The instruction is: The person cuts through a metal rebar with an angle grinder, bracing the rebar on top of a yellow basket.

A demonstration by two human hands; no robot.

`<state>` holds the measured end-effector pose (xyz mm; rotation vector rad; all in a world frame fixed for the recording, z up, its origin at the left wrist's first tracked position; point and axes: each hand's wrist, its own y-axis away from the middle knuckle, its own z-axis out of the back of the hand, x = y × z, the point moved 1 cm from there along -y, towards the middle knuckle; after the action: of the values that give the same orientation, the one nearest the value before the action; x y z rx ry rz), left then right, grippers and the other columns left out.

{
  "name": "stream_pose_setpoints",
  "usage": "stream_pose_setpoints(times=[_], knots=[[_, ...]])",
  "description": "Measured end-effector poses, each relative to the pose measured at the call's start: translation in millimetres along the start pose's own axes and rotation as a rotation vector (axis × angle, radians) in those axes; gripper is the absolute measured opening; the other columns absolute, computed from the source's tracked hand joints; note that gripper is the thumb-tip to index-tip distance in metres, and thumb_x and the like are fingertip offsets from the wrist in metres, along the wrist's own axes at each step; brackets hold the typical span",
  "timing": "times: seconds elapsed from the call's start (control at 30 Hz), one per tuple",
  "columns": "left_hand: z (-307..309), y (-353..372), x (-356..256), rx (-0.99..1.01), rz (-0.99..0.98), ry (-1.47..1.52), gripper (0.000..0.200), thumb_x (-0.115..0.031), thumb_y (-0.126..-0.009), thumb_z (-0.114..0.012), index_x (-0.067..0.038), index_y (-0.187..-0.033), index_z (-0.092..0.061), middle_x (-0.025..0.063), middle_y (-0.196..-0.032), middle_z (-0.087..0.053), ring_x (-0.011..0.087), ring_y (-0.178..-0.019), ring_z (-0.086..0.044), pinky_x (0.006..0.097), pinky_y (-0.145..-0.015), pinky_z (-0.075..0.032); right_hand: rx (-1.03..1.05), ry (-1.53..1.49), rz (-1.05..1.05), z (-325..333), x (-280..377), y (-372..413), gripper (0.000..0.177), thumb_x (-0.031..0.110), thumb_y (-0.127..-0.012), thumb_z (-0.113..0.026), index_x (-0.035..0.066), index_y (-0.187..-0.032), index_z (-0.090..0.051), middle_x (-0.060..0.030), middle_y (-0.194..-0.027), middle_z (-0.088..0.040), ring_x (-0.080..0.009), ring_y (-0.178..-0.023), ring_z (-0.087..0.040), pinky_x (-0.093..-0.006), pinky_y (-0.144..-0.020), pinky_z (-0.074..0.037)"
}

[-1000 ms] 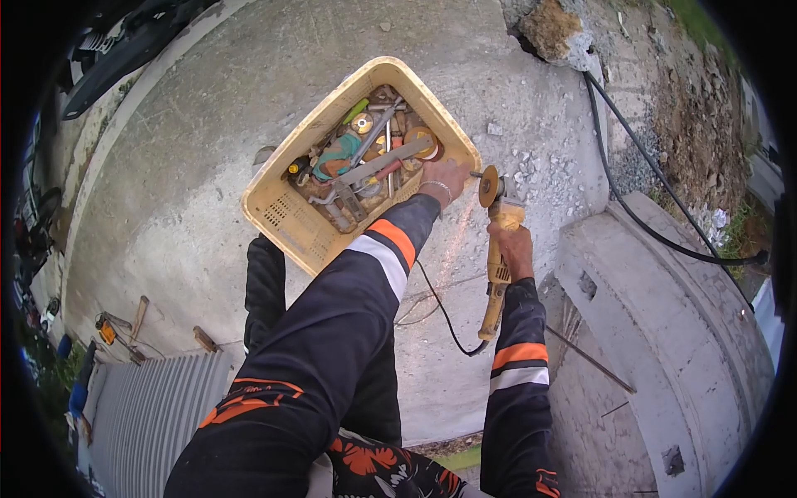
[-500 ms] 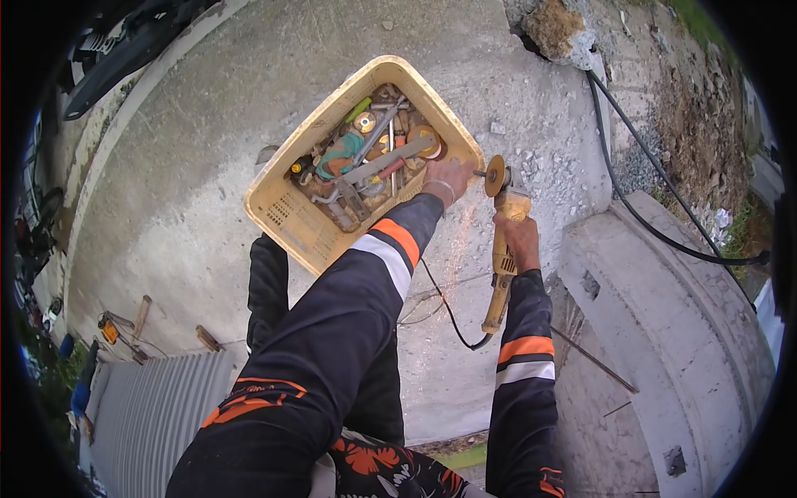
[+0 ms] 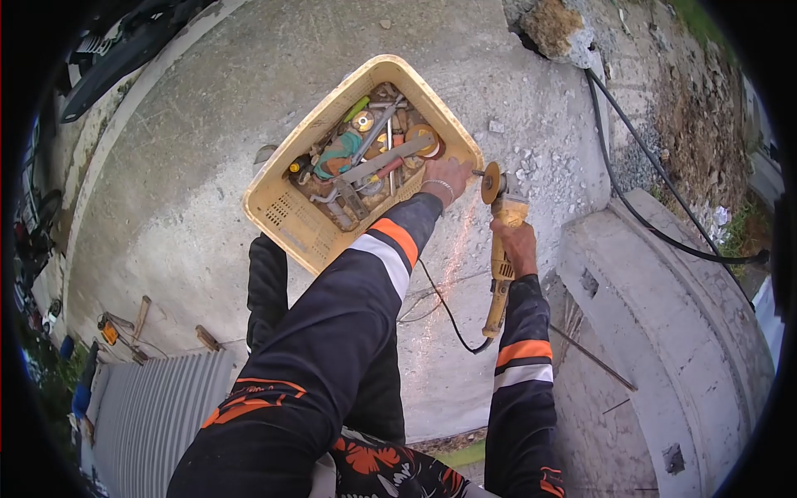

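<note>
My right hand (image 3: 518,246) is wrapped round the body of a yellow angle grinder (image 3: 503,264), held upright at the crate's right side. Its brown disc (image 3: 491,183) meets a short dark metal rod (image 3: 477,173). My left hand (image 3: 447,177) is closed at the right corner of the yellow plastic crate (image 3: 292,217), and the rod's end sticks out past its fingers over the rim. Most of the rod is hidden by the hand. Orange sparks (image 3: 452,270) stream from the disc down toward the ground.
Inside the crate lie a flat metal bar (image 3: 386,161), a teal cloth item (image 3: 336,156), cutting discs and several hand tools. A black cord (image 3: 448,307) runs from the grinder. Curved concrete blocks (image 3: 664,324) stand at right, with a thick black cable (image 3: 639,207) behind.
The spark stream has grown brighter and longer. The grinder has shifted very slightly to the left; my left hand has stayed at the crate's corner.
</note>
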<state>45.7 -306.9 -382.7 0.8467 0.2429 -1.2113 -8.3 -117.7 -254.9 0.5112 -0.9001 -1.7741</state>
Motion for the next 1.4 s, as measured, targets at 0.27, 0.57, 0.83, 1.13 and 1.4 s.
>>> stream_pose_setpoints(times=[0.27,0.57,0.83,1.13,1.4], knots=[[4.3,-2.4,-1.6,0.082,0.042,0.031,0.022,-0.022,-0.102,-0.051,-0.021,-0.116,-0.068,0.0113,-0.104,-0.071,0.0324,-0.096,-0.073,0.055,-0.081,-0.045,-0.05,0.1,0.012,-16.3,-23.2,-3.4,0.047,0.038,-0.077,-0.079,-0.006,-0.094,-0.074,-0.0144,-0.081,-0.074,-0.0254,-0.074,-0.073,-0.0395,-0.069,-0.055],[-2.8,1.0,1.2,-0.015,0.014,0.024,0.019,-0.026,-0.101,-0.056,-0.02,-0.114,-0.068,0.0116,-0.098,-0.072,0.0347,-0.089,-0.073,0.0552,-0.075,-0.048,0.017,0.03,-0.019,-6.0,-12.7,2.6,0.06,0.042,-0.071,-0.079,-0.006,-0.105,-0.075,-0.0225,-0.097,-0.077,-0.0346,-0.09,-0.077,-0.0424,-0.08,-0.058],[5.4,3.4,-3.0,-0.009,-0.002,0.005,0.022,-0.022,-0.101,-0.052,-0.02,-0.113,-0.069,0.0127,-0.098,-0.072,0.0336,-0.09,-0.074,0.0547,-0.077,-0.047,0.026,-0.022,0.038,4.3,0.5,1.4,0.057,0.042,-0.071,-0.079,-0.006,-0.102,-0.075,-0.0224,-0.095,-0.077,-0.0347,-0.088,-0.076,-0.0427,-0.079,-0.058],[4.6,-1.6,-4.2,0.086,0.007,-0.085,0.021,-0.026,-0.104,-0.052,-0.019,-0.115,-0.068,0.0132,-0.1,-0.073,0.0339,-0.093,-0.075,0.0534,-0.074,-0.051,0.061,-0.186,0.048,-1.2,-22.6,-0.8,0.037,0.033,-0.079,-0.078,-0.003,-0.09,-0.073,-0.0078,-0.076,-0.07,-0.0195,-0.064,-0.065,-0.0362,-0.06,-0.05],[25.8,4.1,-35.5,0.278,0.1,-0.091,0.029,-0.028,-0.105,-0.053,-0.007,-0.119,-0.068,0.0203,-0.106,-0.075,0.0388,-0.103,-0.073,0.0538,-0.088,-0.054,0.094,-0.438,-0.113,-14.6,-108.6,32.3,0.049,0.039,-0.074,-0.079,-0.005,-0.096,-0.075,-0.014,-0.086,-0.074,-0.0256,-0.078,-0.071,-0.0392,-0.072,-0.054]])
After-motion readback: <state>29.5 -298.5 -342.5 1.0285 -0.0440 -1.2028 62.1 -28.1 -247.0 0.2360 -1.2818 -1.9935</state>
